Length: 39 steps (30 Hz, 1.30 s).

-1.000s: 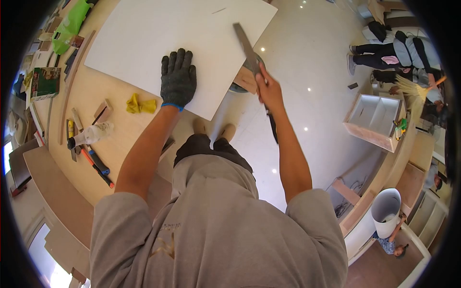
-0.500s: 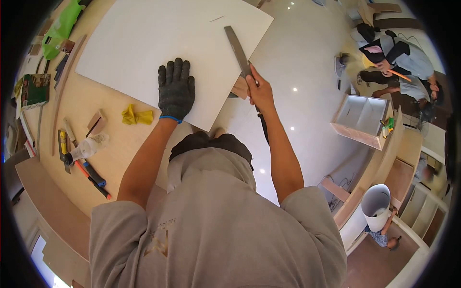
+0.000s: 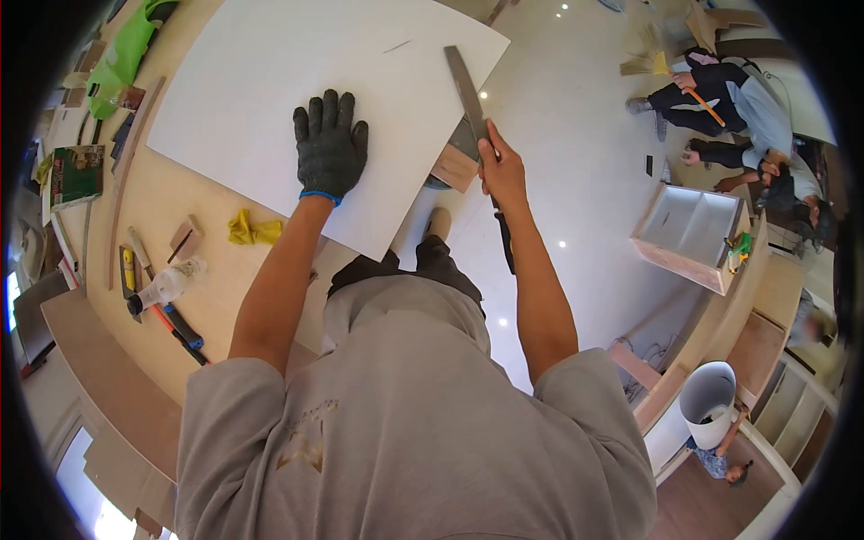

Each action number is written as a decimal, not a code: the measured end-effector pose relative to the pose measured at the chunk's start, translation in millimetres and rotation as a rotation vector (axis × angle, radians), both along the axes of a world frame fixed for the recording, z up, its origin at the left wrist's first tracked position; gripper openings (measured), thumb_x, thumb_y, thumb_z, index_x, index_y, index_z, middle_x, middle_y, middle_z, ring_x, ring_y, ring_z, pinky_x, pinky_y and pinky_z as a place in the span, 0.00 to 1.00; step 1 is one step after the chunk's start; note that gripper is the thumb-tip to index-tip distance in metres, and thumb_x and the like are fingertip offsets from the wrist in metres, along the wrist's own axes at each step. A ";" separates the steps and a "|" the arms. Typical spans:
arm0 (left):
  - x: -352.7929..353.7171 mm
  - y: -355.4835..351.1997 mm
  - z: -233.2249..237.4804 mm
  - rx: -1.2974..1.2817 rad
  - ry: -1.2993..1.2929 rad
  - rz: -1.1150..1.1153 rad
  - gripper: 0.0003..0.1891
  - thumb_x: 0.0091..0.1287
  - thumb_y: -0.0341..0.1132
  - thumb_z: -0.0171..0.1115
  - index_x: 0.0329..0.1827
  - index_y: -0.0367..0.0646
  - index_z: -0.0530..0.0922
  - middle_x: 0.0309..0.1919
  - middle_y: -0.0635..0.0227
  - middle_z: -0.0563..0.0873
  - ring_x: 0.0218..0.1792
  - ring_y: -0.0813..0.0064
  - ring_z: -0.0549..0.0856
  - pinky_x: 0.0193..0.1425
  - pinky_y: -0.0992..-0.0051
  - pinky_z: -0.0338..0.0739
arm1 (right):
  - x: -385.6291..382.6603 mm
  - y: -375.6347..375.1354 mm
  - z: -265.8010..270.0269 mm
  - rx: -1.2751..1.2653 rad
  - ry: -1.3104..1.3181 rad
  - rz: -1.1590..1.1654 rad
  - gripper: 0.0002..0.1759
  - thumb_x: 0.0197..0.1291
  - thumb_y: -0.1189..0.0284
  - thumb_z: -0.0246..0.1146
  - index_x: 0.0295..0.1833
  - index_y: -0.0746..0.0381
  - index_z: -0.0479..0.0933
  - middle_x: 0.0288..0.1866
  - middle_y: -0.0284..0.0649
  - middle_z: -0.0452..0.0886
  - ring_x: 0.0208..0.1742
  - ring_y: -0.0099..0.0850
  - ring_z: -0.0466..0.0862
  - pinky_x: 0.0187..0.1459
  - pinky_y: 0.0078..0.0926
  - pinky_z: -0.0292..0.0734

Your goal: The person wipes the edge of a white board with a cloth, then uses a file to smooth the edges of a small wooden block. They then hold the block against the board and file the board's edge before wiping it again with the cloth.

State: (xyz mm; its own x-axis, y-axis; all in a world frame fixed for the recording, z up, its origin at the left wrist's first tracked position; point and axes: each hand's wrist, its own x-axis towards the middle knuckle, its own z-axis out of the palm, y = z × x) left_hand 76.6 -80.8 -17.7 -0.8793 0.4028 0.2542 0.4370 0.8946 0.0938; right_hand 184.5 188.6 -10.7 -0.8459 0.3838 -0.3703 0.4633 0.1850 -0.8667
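My left hand [image 3: 330,148], in a dark work glove with a blue cuff, lies flat on a large white board [image 3: 261,72], its fingers stretched out. Near the board's right edge, my right hand [image 3: 502,166] is closed around a long flat metal file [image 3: 464,85]. The file's blade points up and away over the board's edge, and its black handle [image 3: 503,241] hangs below my fist. A short dark line [image 3: 396,47] shows on the white surface. Under the edge beside my right hand, a wooden block [image 3: 454,168] sticks out.
On the wooden worktop [image 3: 216,315] to the left are a yellow cloth [image 3: 254,228], a clear bottle [image 3: 171,283], a blue-handled tool [image 3: 183,326] and a green box [image 3: 76,175]. An open cabinet box [image 3: 688,225] stands right. Several people are at the right, one with a broom [image 3: 706,106].
The file and my right hand have shifted a little to the right, while my left hand stays flat on the board. At the right, the person with the broom has changed posture.
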 end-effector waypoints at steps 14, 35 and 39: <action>-4.0 2.0 -4.8 -0.059 -0.009 0.039 0.29 0.76 0.48 0.52 0.77 0.45 0.69 0.77 0.50 0.70 0.77 0.46 0.66 0.83 0.46 0.48 | -16.4 8.0 -16.6 0.109 -0.013 0.119 0.26 0.75 0.59 0.60 0.74 0.51 0.74 0.38 0.47 0.86 0.35 0.31 0.82 0.45 0.28 0.79; -2.0 2.3 -3.6 -0.010 -0.024 0.040 0.28 0.75 0.46 0.53 0.75 0.44 0.71 0.76 0.50 0.70 0.78 0.46 0.65 0.83 0.46 0.48 | 65.2 5.0 -5.5 0.051 0.033 0.197 0.27 0.77 0.58 0.58 0.78 0.48 0.70 0.19 0.29 0.71 0.16 0.17 0.68 0.22 0.21 0.69; -3.8 2.4 0.9 -0.024 -0.024 0.048 0.28 0.75 0.46 0.53 0.75 0.44 0.71 0.76 0.50 0.70 0.78 0.46 0.65 0.83 0.46 0.49 | 96.8 -10.8 -24.9 0.108 0.072 0.199 0.25 0.77 0.63 0.58 0.76 0.51 0.73 0.23 0.33 0.76 0.22 0.18 0.72 0.29 0.22 0.72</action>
State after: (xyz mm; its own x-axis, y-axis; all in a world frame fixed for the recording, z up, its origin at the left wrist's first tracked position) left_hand 72.8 -78.4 -16.8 -0.9034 0.3656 0.2240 0.3913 0.9166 0.0818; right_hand 281.4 177.7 -35.6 -0.9316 0.2406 -0.2724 0.3463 0.3601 -0.8663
